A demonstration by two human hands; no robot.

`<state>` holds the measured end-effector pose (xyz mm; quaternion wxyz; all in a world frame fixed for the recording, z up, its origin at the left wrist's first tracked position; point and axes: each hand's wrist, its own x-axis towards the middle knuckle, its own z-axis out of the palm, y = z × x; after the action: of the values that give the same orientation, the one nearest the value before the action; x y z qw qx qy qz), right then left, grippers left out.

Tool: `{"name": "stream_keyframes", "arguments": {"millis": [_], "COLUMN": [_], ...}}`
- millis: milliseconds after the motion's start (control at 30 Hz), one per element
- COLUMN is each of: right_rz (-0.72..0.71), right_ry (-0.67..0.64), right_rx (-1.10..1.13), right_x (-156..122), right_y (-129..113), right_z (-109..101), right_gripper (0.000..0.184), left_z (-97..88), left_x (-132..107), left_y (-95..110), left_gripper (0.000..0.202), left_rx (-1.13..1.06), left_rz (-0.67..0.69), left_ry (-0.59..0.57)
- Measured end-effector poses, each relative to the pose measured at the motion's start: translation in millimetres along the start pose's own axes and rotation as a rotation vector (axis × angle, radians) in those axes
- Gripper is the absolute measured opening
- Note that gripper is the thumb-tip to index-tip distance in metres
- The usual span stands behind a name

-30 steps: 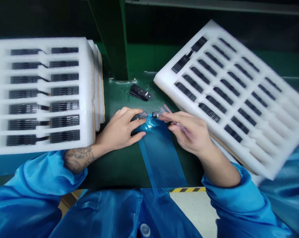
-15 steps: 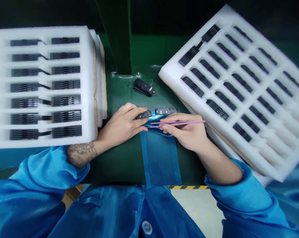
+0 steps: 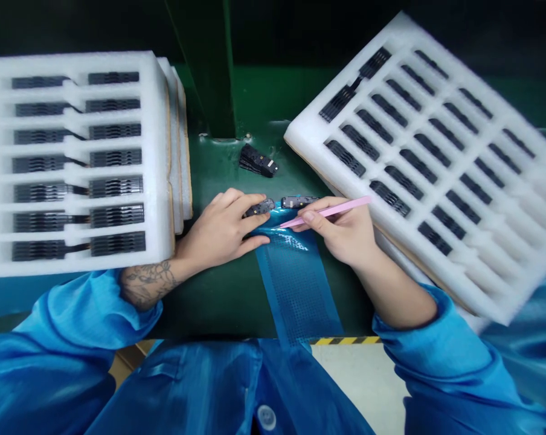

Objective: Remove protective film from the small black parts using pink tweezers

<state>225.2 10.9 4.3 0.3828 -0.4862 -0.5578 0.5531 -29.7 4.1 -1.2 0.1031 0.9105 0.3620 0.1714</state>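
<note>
My left hand (image 3: 225,229) pinches a small black electronic part (image 3: 260,207) between its index and middle fingers, at the upper end of a blue film strip (image 3: 302,296). Pink tweezers (image 3: 336,209) are gripped in my right hand (image 3: 343,232), their tips pointing left and touching or just over the shiny, creased film. Just above the right fingers lies a second black part (image 3: 295,201), partly covered by them. Whether the two parts are joined across the film I cannot tell.
Behind the hands rests a small fanned stack of black parts (image 3: 258,161) on the green table (image 3: 209,302). White foam trays holding black parts flank the hands: a stacked left tray (image 3: 157,181) and a tilted right tray (image 3: 295,130). A green post (image 3: 209,78) rises at the back.
My right hand has turned the tweezers, so their broad side shows and the rear end points higher. The film near the tips lies differently and its lower end sits farther right. The left hand keeps its hold.
</note>
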Motion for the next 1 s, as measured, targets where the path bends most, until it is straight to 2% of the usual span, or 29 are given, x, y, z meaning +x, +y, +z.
{"name": "stream_keyframes", "arguments": {"millis": [233,500,667,1000], "right_rz": [-0.057,-0.048,-0.059,-0.049], "right_ry": [-0.034,0.019,0.013,0.025], "right_rx": [-0.08,-0.141,-0.159,-0.163], "right_x": [0.6,-0.1,-0.7,-0.1], "right_y": [1.1,-6.5,-5.1,0.1], "right_z": [0.1,-8.4,-7.4,-7.3], "right_gripper": [0.031,0.024,0.018,0.019], "left_z": [0.5,1.8,0.7,2.3], "left_x": [7.2,8.2,7.2,6.4], "left_y": [11.8,5.6,2.1,0.9], "left_gripper": [0.047,0.024,0.022,0.022], "left_rx": [-0.003,0.043,0.034,0.042], "left_rz": [-0.034,-0.018,0.0,0.013], "left_ry": [-0.031,-0.025,-0.008,0.015]}}
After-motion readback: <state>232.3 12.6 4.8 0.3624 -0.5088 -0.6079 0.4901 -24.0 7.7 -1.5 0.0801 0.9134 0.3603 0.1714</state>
